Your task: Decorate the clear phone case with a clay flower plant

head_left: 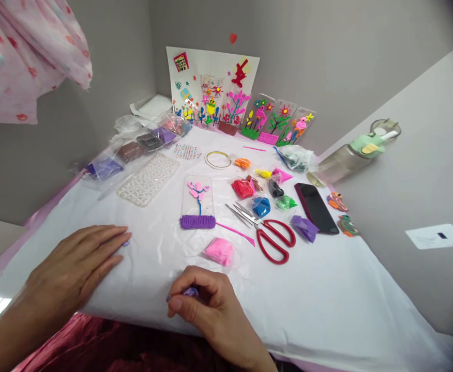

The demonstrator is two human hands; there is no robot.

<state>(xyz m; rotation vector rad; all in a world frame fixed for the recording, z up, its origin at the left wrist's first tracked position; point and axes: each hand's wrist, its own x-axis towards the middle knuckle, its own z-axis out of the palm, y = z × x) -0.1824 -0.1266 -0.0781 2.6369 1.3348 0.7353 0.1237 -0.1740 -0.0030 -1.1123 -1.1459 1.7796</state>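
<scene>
My left hand (pixel 82 258) lies flat on the white-covered table, fingers stretched out. A small bit of lilac clay (pixel 126 243) shows by its fingertips. Near the front edge, my right hand (pixel 207 302) is closed on a lump of lilac clay (pixel 191 292), partly hidden by the fingers. Beyond it rests a bag of pink clay (pixel 221 251). A clear phone case (pixel 207 204) lies in the middle, with a pink clay flower on a blue stem and a purple clay band (pixel 197 222) across its bottom. A pink tool (pixel 236 233) touches the table beside the band.
Red-handled scissors (pixel 276 240) and tweezers (pixel 239 216) lie right of the case, near several bagged clays, including blue (pixel 261 206). A phone (pixel 316 207) and a bottle (pixel 346 157) are farther right. A textured case (pixel 149 180) lies left; decorated cases (pixel 278 121) lean at the back.
</scene>
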